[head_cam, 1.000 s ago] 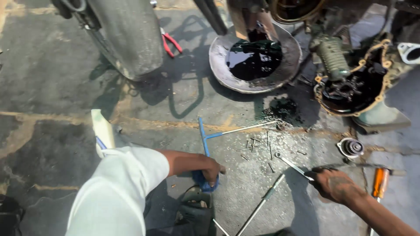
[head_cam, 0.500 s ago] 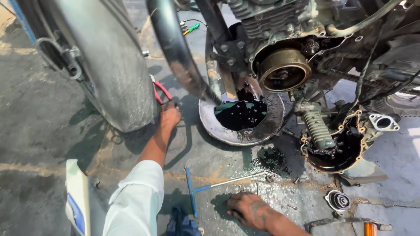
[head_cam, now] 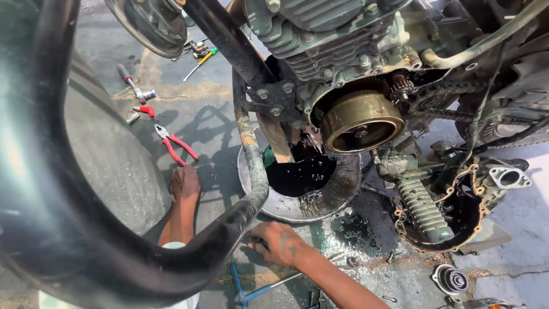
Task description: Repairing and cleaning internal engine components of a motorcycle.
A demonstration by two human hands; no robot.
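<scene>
My left hand [head_cam: 185, 183], on a white-sleeved arm, reaches along the concrete beside the motorcycle's front tyre [head_cam: 108, 166]. It stops just short of the red-handled pliers [head_cam: 173, 146], and its fingers are hidden from me. My right hand [head_cam: 281, 242] rests low on the ground by the rusty frame tube [head_cam: 250, 150]. Its fingers are curled around a small dark thing that I cannot make out. A blue T-handle wrench [head_cam: 240, 287] lies just below that hand.
A round metal pan [head_cam: 297, 210] of black oil sits under the engine, whose brass-coloured rotor [head_cam: 360, 121] is exposed. An engine cover [head_cam: 452, 214], a small gear [head_cam: 450, 279], a ratchet [head_cam: 135, 87] and a screwdriver [head_cam: 200, 60] lie around. Oil stains the concrete.
My view has dropped lower and closer under the motorcycle. My left hand has gone from the blue wrench out to the pliers. My right hand has moved left, beside the frame tube.
</scene>
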